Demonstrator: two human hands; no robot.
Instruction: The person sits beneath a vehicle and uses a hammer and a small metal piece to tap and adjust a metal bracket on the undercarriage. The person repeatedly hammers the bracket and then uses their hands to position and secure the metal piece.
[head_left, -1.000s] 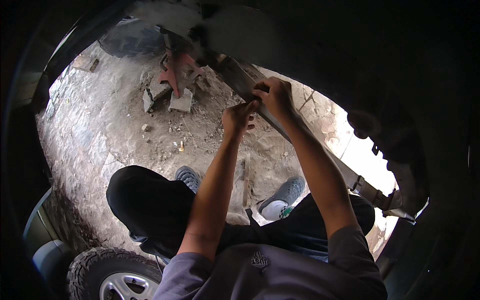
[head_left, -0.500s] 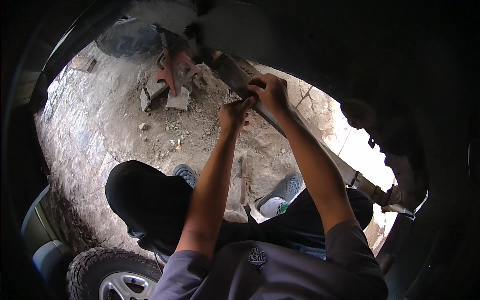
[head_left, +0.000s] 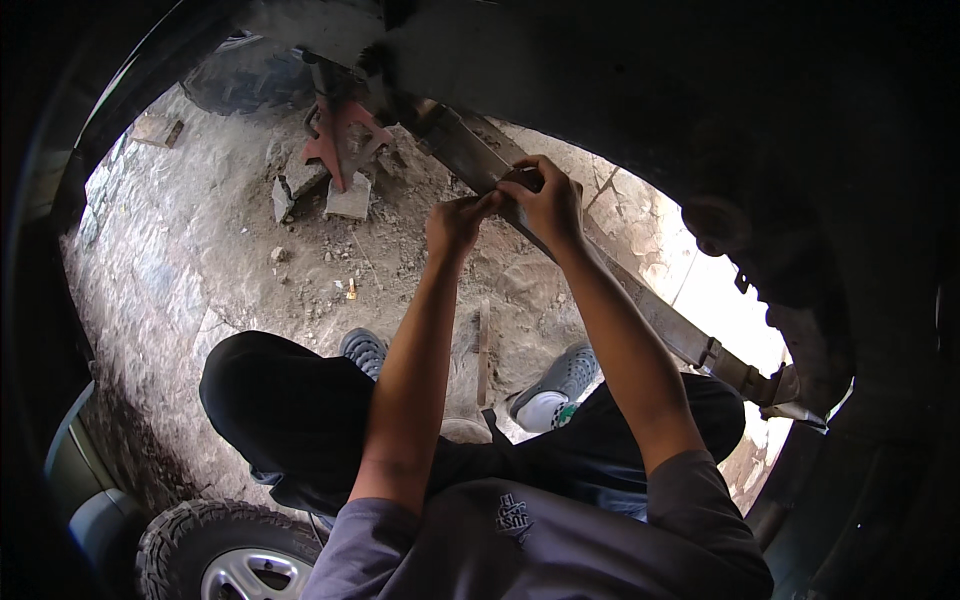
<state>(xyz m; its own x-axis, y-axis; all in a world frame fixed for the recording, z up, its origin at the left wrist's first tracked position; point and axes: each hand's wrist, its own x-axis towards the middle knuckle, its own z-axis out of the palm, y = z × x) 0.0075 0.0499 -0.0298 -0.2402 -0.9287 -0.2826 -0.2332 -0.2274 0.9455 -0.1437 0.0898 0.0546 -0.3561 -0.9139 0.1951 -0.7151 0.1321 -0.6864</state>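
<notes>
A long flat metal bar like a leaf spring (head_left: 465,152) runs slantwise beneath the dark vehicle body, from upper middle to lower right. Against its near edge, my left hand (head_left: 455,225) is closed, with its thumb side turned to the other hand. My right hand (head_left: 549,207) reaches over the bar, thumb and fingers bent in a pinch. The fingertips of both hands meet at the bar. Whatever lies between them is too small or hidden to make out.
A red jack stand (head_left: 338,150) rises beyond the hands, with a pale block (head_left: 348,197) at its foot. At lower left lies a wheel with a chunky tyre (head_left: 180,540). Another tyre (head_left: 245,80) sits in shadow at the back. Dark vehicle underbody (head_left: 620,110) hangs overhead.
My right hand has shifted slightly nearer to me along the bar, and its fingers have bent differently. My left hand has moved a little left. The whole view has shifted slightly.
</notes>
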